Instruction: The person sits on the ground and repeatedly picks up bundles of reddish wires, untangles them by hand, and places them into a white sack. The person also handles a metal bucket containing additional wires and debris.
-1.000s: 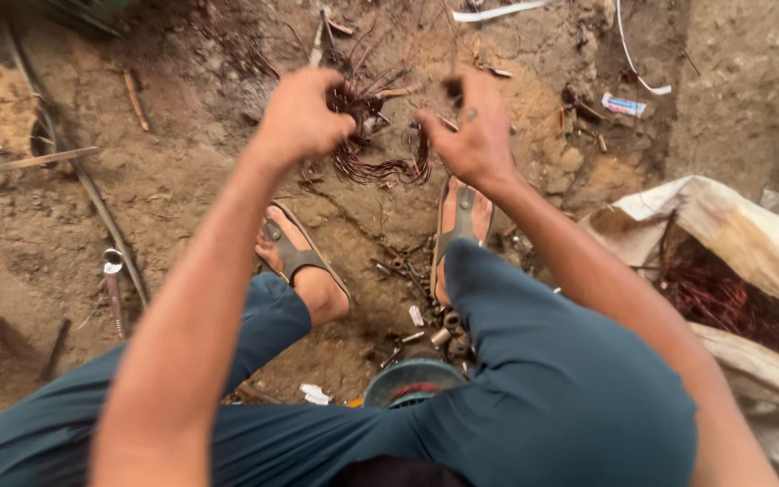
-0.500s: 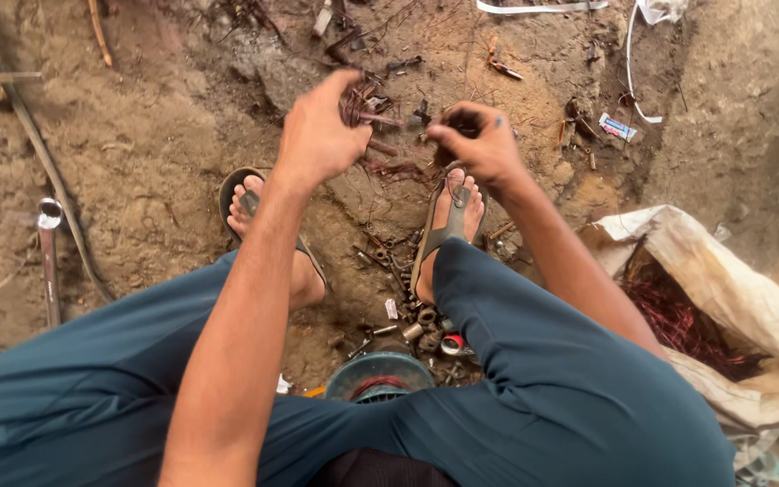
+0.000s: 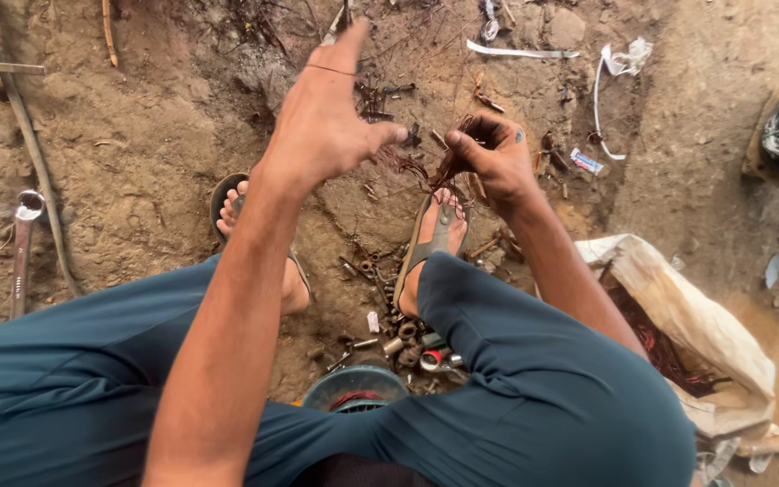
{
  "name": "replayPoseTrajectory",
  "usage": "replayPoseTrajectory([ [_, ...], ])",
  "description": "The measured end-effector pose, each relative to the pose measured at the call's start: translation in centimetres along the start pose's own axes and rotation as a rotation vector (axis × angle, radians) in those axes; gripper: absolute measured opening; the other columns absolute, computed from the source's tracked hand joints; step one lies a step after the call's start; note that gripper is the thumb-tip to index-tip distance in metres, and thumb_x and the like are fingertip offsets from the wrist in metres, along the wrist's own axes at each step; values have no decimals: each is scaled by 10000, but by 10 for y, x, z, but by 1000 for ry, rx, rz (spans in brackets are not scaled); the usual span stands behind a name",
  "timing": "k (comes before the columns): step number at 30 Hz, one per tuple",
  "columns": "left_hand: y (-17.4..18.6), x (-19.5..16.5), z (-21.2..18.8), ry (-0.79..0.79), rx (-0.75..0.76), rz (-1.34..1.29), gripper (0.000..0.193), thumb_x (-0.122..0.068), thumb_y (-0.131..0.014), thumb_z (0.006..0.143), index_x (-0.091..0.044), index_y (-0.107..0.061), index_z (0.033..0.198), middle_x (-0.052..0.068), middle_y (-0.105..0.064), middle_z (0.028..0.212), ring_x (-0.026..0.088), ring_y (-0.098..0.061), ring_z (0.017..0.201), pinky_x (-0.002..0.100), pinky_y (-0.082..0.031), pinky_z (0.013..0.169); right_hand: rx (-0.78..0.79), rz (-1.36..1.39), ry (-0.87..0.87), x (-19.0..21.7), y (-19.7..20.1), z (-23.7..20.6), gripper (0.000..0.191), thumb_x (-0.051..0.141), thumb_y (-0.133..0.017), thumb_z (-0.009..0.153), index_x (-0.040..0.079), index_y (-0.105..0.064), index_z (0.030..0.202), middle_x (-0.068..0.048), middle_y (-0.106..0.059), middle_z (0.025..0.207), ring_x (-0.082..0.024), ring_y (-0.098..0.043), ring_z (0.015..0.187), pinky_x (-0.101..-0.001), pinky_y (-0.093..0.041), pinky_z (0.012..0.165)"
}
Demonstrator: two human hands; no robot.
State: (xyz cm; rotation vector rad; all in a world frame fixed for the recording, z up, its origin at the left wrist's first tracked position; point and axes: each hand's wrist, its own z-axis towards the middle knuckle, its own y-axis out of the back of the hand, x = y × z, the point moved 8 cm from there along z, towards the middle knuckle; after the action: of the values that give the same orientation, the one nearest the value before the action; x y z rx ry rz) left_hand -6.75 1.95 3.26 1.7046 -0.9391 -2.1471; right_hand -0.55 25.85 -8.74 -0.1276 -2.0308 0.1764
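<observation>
While my right hand (image 3: 496, 160) pinches a wire bundle (image 3: 448, 167) above my sandal (image 3: 433, 236), my left hand (image 3: 326, 122) lifts, fingers spread; bare dirt (image 3: 155, 135) left, sack (image 3: 678, 316) right.

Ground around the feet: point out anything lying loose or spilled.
Small nuts and bolts lie scattered in the dirt between the feet, outside the round container. A wrench lies apart at left. Right hand grips tangled reddish wire.

The wire bundle (image 3: 451, 162) is a tangle of thin, reddish-brown copper strands. The right hand (image 3: 498, 162) pinches its upper end above the sandalled right foot. Loose strands fan leftward to the left hand (image 3: 326, 126), where one thin strand crosses the raised index finger.
</observation>
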Motion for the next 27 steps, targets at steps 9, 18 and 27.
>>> replayPoseTrajectory([
  [9,-41,26,-100,727,-429,-505,719,-602,-717,894,-54,-546,1327,160,-646,1230,266,-641,1088,406,-573,966,-104,341,101,7,19,12,150,125,-784,973,55,-655,940,-41,-689,863,-149,-659,774,-329,-588,722],
  [18,-153,60,-74,935,-260,-1286,1311,-620,-792,709,-68,-34,1625,250,-286,1609,353,-473,1363,571,-452,1092,-109,390,8,-15,0,5,115,142,-748,954,64,-668,977,-49,-703,887,-168,-682,803,-334,-589,765],
  [27,-115,80,-41,833,-365,-1004,382,-157,-738,892,-17,-601,1220,80,-727,1031,193,-713,913,348,-584,829,-16,-135,5,6,-11,-6,164,77,-755,945,56,-719,1104,-90,-762,1017,-215,-722,907,-385,-616,824],
])
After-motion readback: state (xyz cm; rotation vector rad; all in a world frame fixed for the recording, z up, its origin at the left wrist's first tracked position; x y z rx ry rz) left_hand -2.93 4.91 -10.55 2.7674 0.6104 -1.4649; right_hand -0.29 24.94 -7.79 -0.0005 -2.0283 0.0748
